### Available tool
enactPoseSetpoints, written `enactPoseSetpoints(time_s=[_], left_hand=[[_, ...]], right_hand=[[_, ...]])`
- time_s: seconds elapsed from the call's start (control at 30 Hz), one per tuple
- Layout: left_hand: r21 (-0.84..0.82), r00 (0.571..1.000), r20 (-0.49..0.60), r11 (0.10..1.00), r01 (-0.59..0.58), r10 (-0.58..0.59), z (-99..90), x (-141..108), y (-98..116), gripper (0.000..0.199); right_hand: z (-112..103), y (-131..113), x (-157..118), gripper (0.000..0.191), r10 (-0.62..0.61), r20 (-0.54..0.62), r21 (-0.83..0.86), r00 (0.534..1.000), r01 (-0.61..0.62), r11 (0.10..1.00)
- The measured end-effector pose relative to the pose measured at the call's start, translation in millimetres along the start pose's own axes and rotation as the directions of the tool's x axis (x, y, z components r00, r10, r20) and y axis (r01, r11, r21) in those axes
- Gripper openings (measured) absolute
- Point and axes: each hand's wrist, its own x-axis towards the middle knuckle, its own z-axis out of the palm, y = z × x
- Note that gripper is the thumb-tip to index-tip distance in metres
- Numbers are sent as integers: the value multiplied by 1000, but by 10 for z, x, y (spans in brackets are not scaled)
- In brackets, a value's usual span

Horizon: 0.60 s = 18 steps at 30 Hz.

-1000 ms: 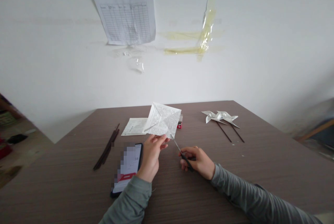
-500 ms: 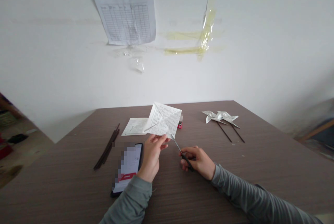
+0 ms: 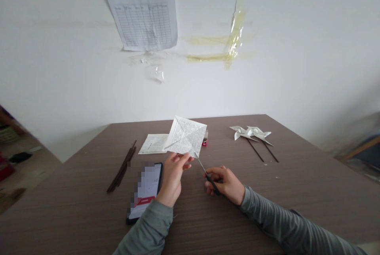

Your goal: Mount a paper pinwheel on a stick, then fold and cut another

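Note:
A square sheet of printed paper (image 3: 187, 134) with diagonal creases is pinched at its lower edge between the thumb and fingers of my left hand (image 3: 175, 172). My right hand (image 3: 224, 181) is closed round the dark handles of a pair of scissors (image 3: 210, 179). The scissor blades point up and left and meet the paper's bottom corner, close to my left fingertips. Behind the held sheet, more printed paper (image 3: 152, 144) lies on the table, and a small red box (image 3: 205, 141) is partly hidden by the sheet.
On the brown table (image 3: 297, 199), a phone (image 3: 148, 191) lies beside my left wrist and dark sticks (image 3: 121, 168) lie further left. Two paper pinwheels (image 3: 251, 133) on sticks are at the back right. Behind the table, a printed chart (image 3: 147, 21) hangs on the wall.

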Motion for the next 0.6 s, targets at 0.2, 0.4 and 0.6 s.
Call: enactPoseSetpoints(time_s=[0.2,0.4,0.6], left_hand=[[4,1000,1,1000,13,-13,1,-4,2,37],[13,1000,-4,1000,23,-23,11,-12,16,35],[14,999,28,1000,26,-27,9,-29,22,37]], right_hand=[[4,17,18,62,-24,4,-21,1000,24,1000],[-4,-1,11,58,-26,-10,-43,1000,25,999],[-9,-59,4,59,-20,-14,-45,1000,19,999]])
